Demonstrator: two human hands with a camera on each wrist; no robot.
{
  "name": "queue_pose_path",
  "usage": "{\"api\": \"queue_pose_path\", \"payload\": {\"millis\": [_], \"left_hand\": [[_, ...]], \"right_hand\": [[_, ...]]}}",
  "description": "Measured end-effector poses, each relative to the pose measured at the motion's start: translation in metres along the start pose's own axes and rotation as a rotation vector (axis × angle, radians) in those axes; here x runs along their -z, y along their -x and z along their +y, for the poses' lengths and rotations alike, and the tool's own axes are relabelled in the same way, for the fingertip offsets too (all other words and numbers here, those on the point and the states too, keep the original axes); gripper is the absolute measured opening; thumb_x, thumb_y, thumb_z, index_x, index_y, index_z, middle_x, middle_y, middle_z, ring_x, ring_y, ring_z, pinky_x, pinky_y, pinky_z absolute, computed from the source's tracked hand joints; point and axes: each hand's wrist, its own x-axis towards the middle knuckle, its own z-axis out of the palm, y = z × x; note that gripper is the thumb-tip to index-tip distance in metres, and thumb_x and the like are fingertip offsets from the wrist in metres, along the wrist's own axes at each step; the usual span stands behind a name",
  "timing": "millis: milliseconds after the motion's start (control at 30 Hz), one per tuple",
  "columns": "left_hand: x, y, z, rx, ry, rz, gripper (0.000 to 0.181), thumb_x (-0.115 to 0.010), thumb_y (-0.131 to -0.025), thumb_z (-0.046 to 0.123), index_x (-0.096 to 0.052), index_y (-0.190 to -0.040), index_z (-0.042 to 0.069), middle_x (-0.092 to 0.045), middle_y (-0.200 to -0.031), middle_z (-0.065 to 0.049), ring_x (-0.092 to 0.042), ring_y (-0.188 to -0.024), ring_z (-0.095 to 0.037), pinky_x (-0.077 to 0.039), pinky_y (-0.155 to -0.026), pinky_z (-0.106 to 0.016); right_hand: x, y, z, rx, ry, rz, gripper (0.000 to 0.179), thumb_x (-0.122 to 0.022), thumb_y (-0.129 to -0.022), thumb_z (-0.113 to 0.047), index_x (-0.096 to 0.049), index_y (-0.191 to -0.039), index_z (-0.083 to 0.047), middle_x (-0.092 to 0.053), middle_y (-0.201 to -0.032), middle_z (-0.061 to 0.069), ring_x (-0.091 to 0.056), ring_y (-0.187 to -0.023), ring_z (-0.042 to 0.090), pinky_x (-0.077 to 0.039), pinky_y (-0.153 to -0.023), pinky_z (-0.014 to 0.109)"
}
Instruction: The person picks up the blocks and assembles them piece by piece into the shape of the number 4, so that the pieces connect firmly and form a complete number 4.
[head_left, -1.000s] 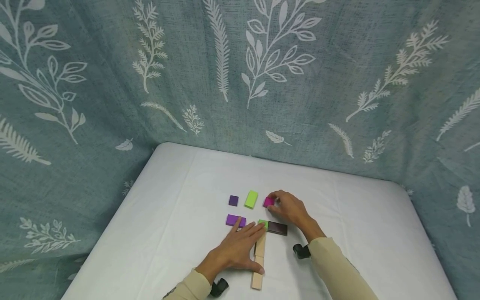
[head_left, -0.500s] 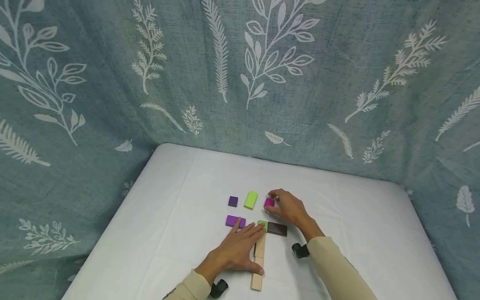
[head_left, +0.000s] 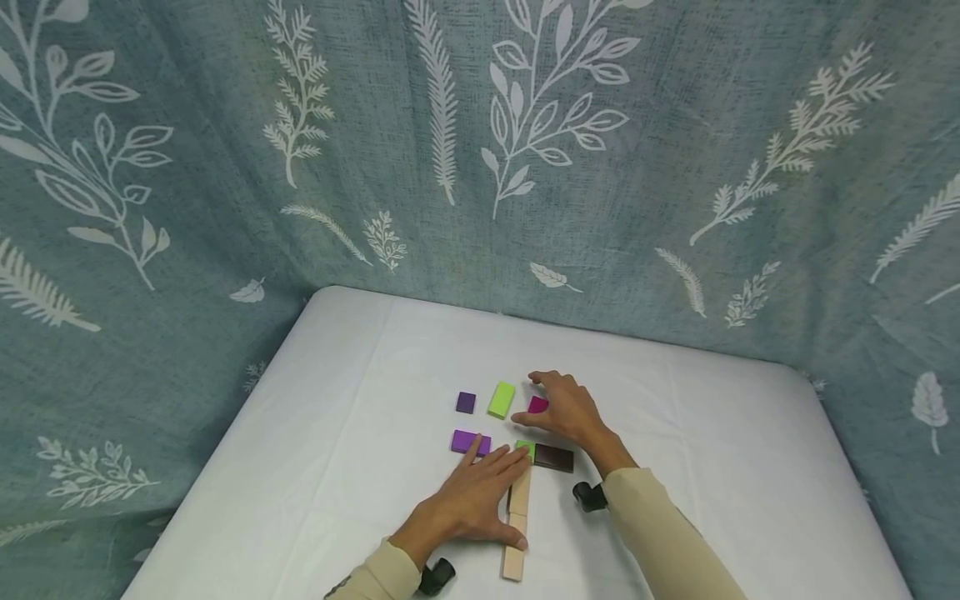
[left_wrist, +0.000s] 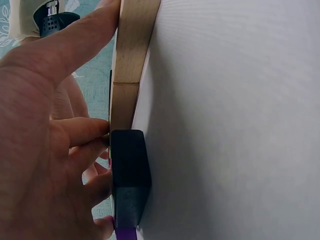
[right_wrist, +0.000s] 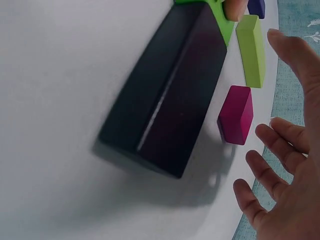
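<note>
My left hand (head_left: pixel 474 497) lies spread over blocks, its thumb on the row of plain wooden blocks (head_left: pixel 514 560) and its fingertips reaching the green block (head_left: pixel 525 448) and the purple block (head_left: pixel 463 441). A dark block (left_wrist: pixel 131 165) shows under those fingers in the left wrist view; the head view hides it. Above the small magenta block (right_wrist: pixel 236 116) hovers my right hand (head_left: pixel 570 411), thumb and fingers parted, holding nothing. The block stands on the cloth, apart from the fingers in the right wrist view. A dark brown block (head_left: pixel 554 458) abuts the green one.
A lime block (head_left: pixel 501 400) lies left of the magenta one, and a small dark purple block (head_left: pixel 466 403) lies farther left. White cloth (head_left: pixel 360 400) covers the table. A patterned blue-green curtain (head_left: pixel 465 250) hangs behind and at the sides.
My right hand has let go of the magenta block; its thumb and fingers have spread and shifted slightly left. The left hand stays in place.
</note>
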Motion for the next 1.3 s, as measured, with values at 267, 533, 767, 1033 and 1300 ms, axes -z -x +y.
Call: {"api": "queue_pose_path", "payload": {"millis": [267,533,767,1033,1300], "left_hand": [[0.002,0.000,0.001,-0.001,-0.002,-0.003,0.113,-0.071,-0.074,0.077,-0.031,-0.160,0.017,-0.021,-0.167,0.004,-0.025,-0.151,-0.023,-0.002,-0.122,-0.056],[0.001,0.000,0.000,-0.008,-0.009,0.008,0.113,-0.070,-0.074,0.077,-0.031,-0.160,0.016,-0.022,-0.167,0.003,-0.026,-0.151,-0.023,-0.002,-0.122,-0.056],[0.001,0.000,0.000,-0.004,-0.006,0.001,0.112,-0.070,-0.073,0.078,-0.032,-0.160,0.017,-0.022,-0.167,0.004,-0.025,-0.152,-0.022,-0.002,-0.123,-0.056],[0.003,0.000,0.001,-0.005,-0.006,0.000,0.112,-0.071,-0.073,0.077,-0.032,-0.160,0.017,-0.022,-0.167,0.004,-0.025,-0.152,-0.022,-0.002,-0.123,-0.056],[0.002,0.000,0.000,-0.010,-0.009,-0.001,0.113,-0.072,-0.073,0.076,-0.031,-0.160,0.017,-0.021,-0.167,0.004,-0.025,-0.152,-0.022,-0.001,-0.122,-0.056]], "right_hand": [[-0.001,-0.005,-0.006,0.004,0.028,-0.026,0.097,-0.080,-0.075,-0.064,-0.051,-0.147,-0.006,-0.055,-0.144,0.017,-0.051,-0.129,0.040,-0.039,-0.107,0.061],[-0.004,-0.009,-0.011,0.022,0.045,-0.028,0.096,-0.078,-0.076,-0.064,-0.049,-0.148,-0.006,-0.054,-0.145,0.017,-0.051,-0.129,0.039,-0.040,-0.106,0.061],[-0.005,-0.012,-0.014,0.043,0.040,-0.025,0.094,-0.079,-0.077,-0.062,-0.051,-0.147,-0.006,-0.055,-0.144,0.017,-0.053,-0.128,0.039,-0.043,-0.103,0.060],[-0.010,-0.018,-0.015,0.027,0.052,-0.029,0.092,-0.080,-0.077,-0.062,-0.052,-0.146,-0.007,-0.056,-0.143,0.015,-0.055,-0.126,0.037,-0.046,-0.101,0.058],[-0.013,-0.019,-0.017,0.016,0.056,-0.029,0.090,-0.081,-0.077,-0.059,-0.054,-0.144,-0.007,-0.057,-0.141,0.014,-0.055,-0.125,0.036,-0.045,-0.102,0.058]]}}
